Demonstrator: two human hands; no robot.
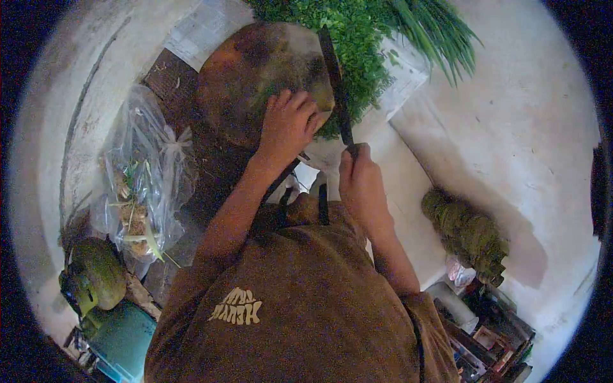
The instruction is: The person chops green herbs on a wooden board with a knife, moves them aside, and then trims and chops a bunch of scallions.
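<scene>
My right hand (361, 185) is closed round the handle of a long dark knife (338, 89), whose blade points away from me along the right edge of a round, worn chopping board (246, 76). My left hand (292, 121) rests on the board's near right part, fingers bent and pressed together; what lies under them, if anything, is hidden. Beyond the blade lies a heap of leafy green herbs (364, 51), with long green stalks (440, 35) to its right.
Paper sheets (207, 29) lie behind the board. A clear plastic bag (143, 172) with scraps is at the left, above a green round fruit (99, 274) and a teal container (124, 335). A dark green bundle (466, 233) and a cluttered box (488, 338) sit at the right.
</scene>
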